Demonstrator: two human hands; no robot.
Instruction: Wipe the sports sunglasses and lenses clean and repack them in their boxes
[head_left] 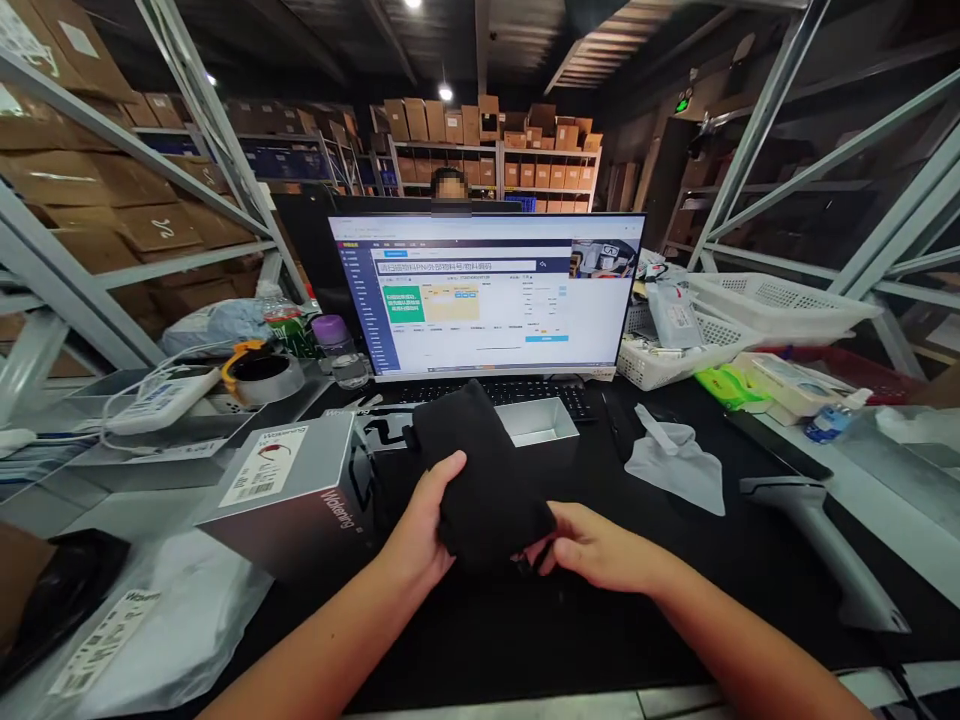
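Observation:
A soft black pouch (480,475) is held up over the black desk mat, in front of the monitor. My left hand (427,515) is closed around its left side, thumb lying on top. At the lower right end my right hand (589,545) pinches the pouch's edge, where a bit of reddish material and dark cord shows between the fingers. What is inside the pouch is hidden. A grey box printed "Wakening" (300,490) stands left of my left hand. Behind the pouch lies an open white box (541,420), partly covered by it.
A monitor (487,300) and keyboard (581,400) stand at the back. On the right lie a grey barcode scanner (832,550), a frosted plastic bag (679,465) and white baskets (682,350). Tape (266,375), a purple-capped bottle (341,350) and plastic-wrapped goods (172,620) are on the left.

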